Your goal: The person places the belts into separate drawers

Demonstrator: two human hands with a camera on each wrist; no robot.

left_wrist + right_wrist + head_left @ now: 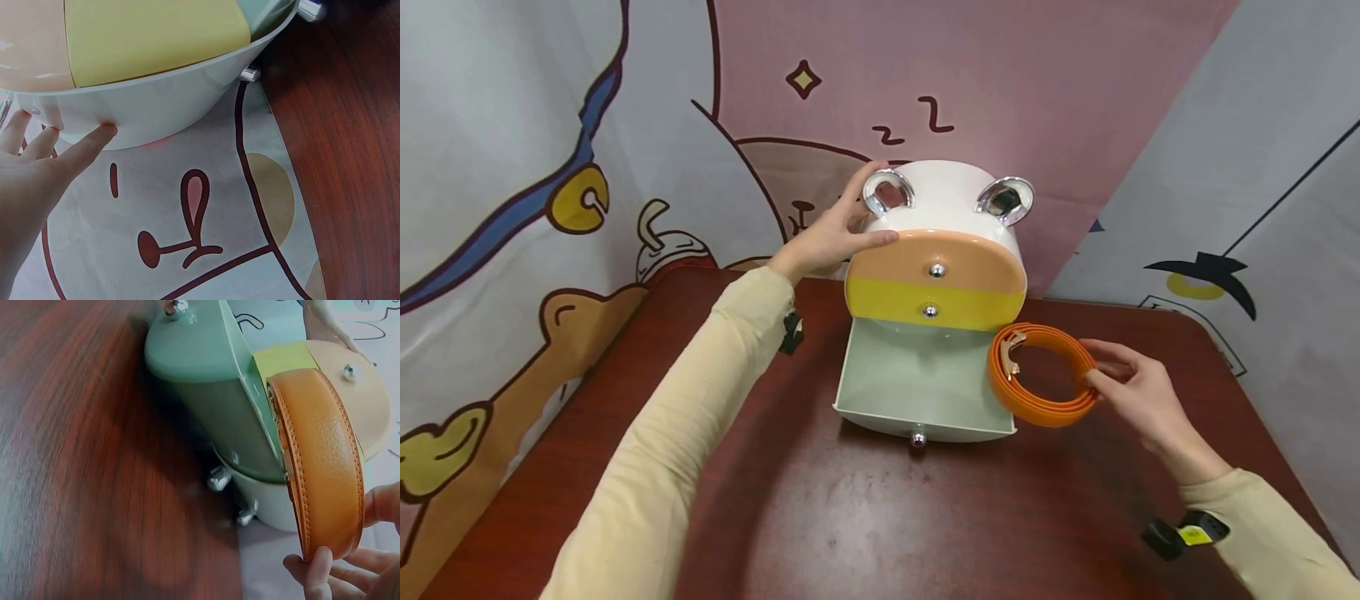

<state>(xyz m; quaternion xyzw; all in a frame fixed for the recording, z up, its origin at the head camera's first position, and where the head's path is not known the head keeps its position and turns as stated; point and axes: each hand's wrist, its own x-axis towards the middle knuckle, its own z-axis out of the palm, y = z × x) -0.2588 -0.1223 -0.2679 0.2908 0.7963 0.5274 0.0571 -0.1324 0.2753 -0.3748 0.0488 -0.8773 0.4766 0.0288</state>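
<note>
Head view: the left hand [827, 242], fingers straight, presses on the side of the drawer box [940, 250] near its chrome ear [887, 190]. The right hand [1138, 392] pinches the coiled orange belt [1045, 375] at its outer edge and holds it over the right corner of the open bottom drawer [917, 387]. The box stands at the back of the red-brown surface [850, 517], against a cartoon backdrop [512, 167].

Left wrist view: straight fingertips [103, 131] touch the box's pale wall [175, 100]; nothing is gripped.

Right wrist view: thumb and fingers [319, 565] clamp the belt [322, 456] across its coil, beside the drawer's wall [219, 394].

Handling: the belt looks light, pliant and stitched like leather; the coil would likely spring loose unless pinched across its layers. The drawer's right wall and the yellow drawer front [936, 304] above stand nearest in its way.
</note>
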